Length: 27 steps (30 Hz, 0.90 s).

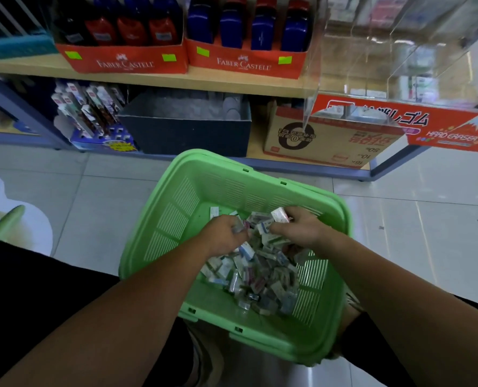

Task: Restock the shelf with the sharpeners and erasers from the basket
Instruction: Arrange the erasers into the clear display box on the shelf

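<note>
Both hands are down inside the green basket (193,196). The left hand (222,233) has its fingers curled into the heap of small packets (260,272) and seems to grip a few of them, though blur hides how many. The right hand (296,229), just beside it towards the basket's far wall, closes its fingers round a white packet (279,213), raised a little above the heap.

The small packets lie loose, piled over the basket's near half. Which are sharpeners and which erasers I cannot tell. The basket stands on the tiled floor (399,233).

Beyond the basket runs the wooden shelf (176,79), carrying red trays (126,61) of bottles. Beneath the shelf are a dark box (185,132) and a cardboard box (316,141). Beyond the basket to the right stands a clear display case (399,65) with a red eraser sign (441,129).

Judging by the full heap, the restocking is at an early or middle stage: a handful is being gathered, nothing is on its way to the shelf, and most of the stock remains to be carried over.
</note>
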Motion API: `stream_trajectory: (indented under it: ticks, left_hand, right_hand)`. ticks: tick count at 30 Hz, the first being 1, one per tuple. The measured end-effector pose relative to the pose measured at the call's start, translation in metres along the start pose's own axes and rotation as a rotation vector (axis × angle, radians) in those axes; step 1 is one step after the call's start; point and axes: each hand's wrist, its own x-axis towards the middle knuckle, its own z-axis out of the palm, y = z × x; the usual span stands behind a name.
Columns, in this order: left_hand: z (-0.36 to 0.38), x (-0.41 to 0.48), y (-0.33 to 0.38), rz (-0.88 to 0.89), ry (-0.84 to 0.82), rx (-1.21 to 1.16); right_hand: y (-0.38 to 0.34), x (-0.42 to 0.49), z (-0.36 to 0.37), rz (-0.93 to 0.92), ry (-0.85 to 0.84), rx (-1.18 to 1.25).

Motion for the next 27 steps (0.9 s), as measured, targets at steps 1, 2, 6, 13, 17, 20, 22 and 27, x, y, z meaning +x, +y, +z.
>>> stream_trajectory:
  ticks: [1,2,6,13,17,20,22,27]
  left_hand:
    - [-0.007,-0.004,0.006,0.006,0.013,-0.016]
    - [-0.014,-0.010,0.013,0.013,0.026,-0.027]
    - [-0.046,-0.037,0.052,0.052,0.070,-0.083]
    - [-0.107,-0.100,0.124,0.161,0.056,-0.067]
    - [-0.124,-0.134,0.161,0.298,-0.040,-0.176]
    - [-0.127,-0.144,0.181,0.378,-0.012,-0.198]
    - [-0.129,-0.142,0.189,0.406,0.045,-0.259]
    - [-0.138,-0.123,0.203,0.376,0.175,-0.402]
  right_hand:
    - [-0.006,-0.007,-0.004,-0.005,-0.011,-0.034]
    - [-0.014,-0.016,-0.009,-0.017,-0.020,-0.074]
    - [-0.046,-0.051,-0.031,-0.089,-0.005,-0.132]
    - [-0.101,-0.113,-0.065,-0.167,-0.053,-0.132]
    - [-0.126,-0.141,-0.081,-0.249,-0.084,-0.102]
    - [-0.139,-0.152,-0.089,-0.276,-0.136,0.007]
    - [-0.145,-0.151,-0.092,-0.284,-0.153,0.102]
    - [-0.155,-0.136,-0.104,-0.231,-0.150,0.368]
